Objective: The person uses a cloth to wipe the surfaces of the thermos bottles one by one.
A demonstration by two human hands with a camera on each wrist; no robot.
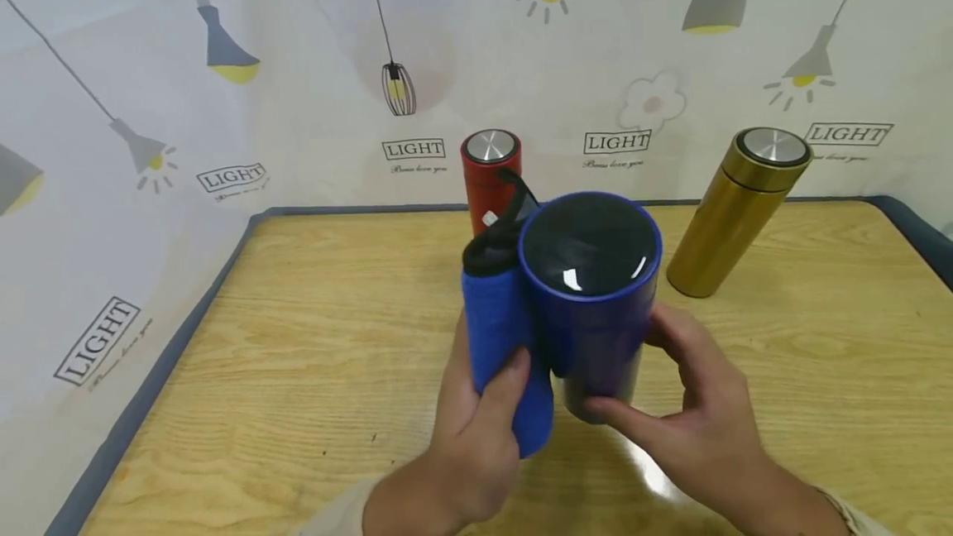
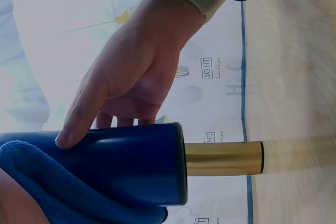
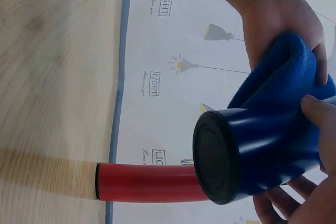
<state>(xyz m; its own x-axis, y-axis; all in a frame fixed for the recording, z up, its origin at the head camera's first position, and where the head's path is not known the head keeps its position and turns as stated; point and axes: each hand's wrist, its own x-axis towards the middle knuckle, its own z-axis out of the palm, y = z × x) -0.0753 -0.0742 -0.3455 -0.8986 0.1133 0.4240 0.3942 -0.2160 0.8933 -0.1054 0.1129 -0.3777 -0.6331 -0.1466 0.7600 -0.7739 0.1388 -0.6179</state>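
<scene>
Honestly, the blue bottle (image 1: 596,329) is held up over the table (image 1: 298,354), right hand (image 1: 703,404) curled partway round it, left hand (image 1: 480,441) gripping a blue cloth (image 1: 499,321) against its left side. That glossy body looks slippery, so if the right hand's grip slackens, it could slide down.

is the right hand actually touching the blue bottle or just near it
Touching. The left wrist view shows it: the right hand has its thumb laid on the blue bottle, with fingers going behind it.
</scene>
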